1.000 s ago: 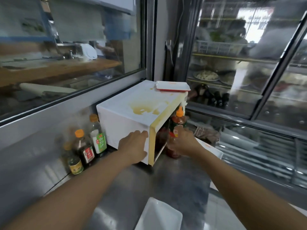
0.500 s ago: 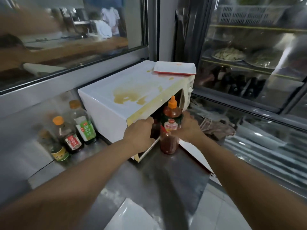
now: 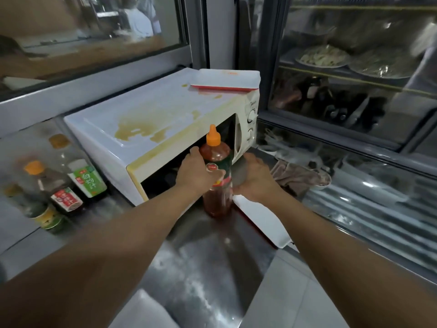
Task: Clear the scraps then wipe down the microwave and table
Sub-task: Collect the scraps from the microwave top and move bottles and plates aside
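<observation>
Microwave: white boxy countertop microwave (image 3: 151, 119) with two round dials on its front panel, standing on the brushed steel table (image 3: 208, 256); its cavity looks open.
Soiling: yellow-brown dried spill patches on the microwave's top and a yellowed front edge, all unwiped.
Tray: shallow white tray with a red rim (image 3: 224, 79), lying on the far end of the microwave's top.
Sauce bottle: tall clear squeeze bottle of red sauce with an orange nozzle cap (image 3: 216, 176), upright on the table just before the microwave opening.
Left hand: left hand (image 3: 194, 171), fingers curled round the bottle's left side, thumb across the label.
Right hand: right hand (image 3: 255, 176), beside the bottle's right side; whether it grips the bottle I cannot tell.
Cloth: crumpled brown-grey rag (image 3: 298, 176), on the table right of the microwave, unused.
Side bottles: three condiment bottles (image 3: 63, 183) left of the microwave, blurred.
Progress: early, by my judgement; the bottle is being cleared from the way, no wiping done on microwave or table, no scraps plainly visible.
Writing: bottle bears a green and red label; a green label on a side bottle carries characters too blurred to read; a small mark above the dials is illegible.
</observation>
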A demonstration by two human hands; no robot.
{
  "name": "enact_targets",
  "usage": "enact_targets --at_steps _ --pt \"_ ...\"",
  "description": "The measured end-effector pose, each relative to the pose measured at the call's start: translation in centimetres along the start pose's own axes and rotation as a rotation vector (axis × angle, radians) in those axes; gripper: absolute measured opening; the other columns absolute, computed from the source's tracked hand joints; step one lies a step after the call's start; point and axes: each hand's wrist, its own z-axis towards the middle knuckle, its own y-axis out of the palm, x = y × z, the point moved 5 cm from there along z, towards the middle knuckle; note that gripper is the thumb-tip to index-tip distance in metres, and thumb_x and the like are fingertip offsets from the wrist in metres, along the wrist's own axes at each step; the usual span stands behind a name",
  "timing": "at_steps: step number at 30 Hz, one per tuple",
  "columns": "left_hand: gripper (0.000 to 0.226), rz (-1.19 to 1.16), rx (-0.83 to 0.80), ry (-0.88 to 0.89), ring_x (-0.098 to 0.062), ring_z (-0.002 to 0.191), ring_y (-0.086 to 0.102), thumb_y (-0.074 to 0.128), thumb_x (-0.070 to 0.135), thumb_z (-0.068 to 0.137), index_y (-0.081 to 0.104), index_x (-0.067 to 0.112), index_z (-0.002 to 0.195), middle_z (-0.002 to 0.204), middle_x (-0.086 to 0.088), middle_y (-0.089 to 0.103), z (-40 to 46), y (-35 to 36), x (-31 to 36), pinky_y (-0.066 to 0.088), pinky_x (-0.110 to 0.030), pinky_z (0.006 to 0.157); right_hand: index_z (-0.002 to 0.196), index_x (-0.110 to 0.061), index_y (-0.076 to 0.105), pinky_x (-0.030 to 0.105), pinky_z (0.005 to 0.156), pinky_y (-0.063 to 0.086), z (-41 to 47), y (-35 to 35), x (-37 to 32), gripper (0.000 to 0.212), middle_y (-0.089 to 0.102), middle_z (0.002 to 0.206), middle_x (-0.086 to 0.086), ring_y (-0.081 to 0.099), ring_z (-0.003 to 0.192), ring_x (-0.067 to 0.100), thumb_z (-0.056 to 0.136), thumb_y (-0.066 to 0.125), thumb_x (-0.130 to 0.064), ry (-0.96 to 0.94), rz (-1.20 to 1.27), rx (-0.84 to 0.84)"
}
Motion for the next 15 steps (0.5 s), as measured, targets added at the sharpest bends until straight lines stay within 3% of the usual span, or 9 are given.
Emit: enact_targets --at_steps 3,6,11,15 --pt "0.083 -0.018 0.084 -0.031 -0.032 0.118 0.050 0.078 0.039 0.070 0.035 0.008 0.133 0.130 -0.013 0.046 0.3 1.0 0.4 0.046 -0.044 0.096 0.136 -0.013 0.034 0.032 0.097 0.038 0.2 0.3 0.8 0.086 0.042 0.132 0.010 0.037 0.127 0.029 0.066 0.080 -0.031 -0.015 -0.044 -0.024" --pt "0.085 0.003 0.174 -0.065 -0.033 0.113 0.052 0.079 0.046 0.067 0.035 0.010 0.130 0.130 -0.013 0.042 0.5 1.8 0.7 0.048 -0.042 0.089 0.135 -0.011 0.035 0.034 0.094 0.040 0.2 0.6 1.5 0.086 0.043 0.131 0.011 0.038 0.126 0.030 0.065 0.081 -0.030 -0.022 -0.054 -0.037" --pt "0.077 -0.116 0.253 -0.117 -0.032 0.103 0.060 0.082 0.043 0.061 0.038 0.010 0.115 0.113 -0.010 0.059 0.4 2.0 0.4 0.053 -0.043 0.084 0.128 -0.008 0.040 0.039 0.095 0.044 -0.2 0.9 2.2 0.077 0.048 0.126 0.012 0.042 0.122 0.031 0.066 0.079 -0.029 -0.025 -0.025 -0.044" --pt "0.078 -0.128 0.264 -0.107 -0.029 0.101 0.061 0.083 0.042 0.058 0.038 0.010 0.113 0.110 -0.008 0.061 -0.4 1.2 -0.2 0.054 -0.043 0.082 0.129 -0.007 0.039 0.039 0.096 0.042 -0.9 1.2 1.9 0.077 0.048 0.126 0.012 0.040 0.123 0.031 0.067 0.079 -0.030 -0.045 -0.024 -0.066"
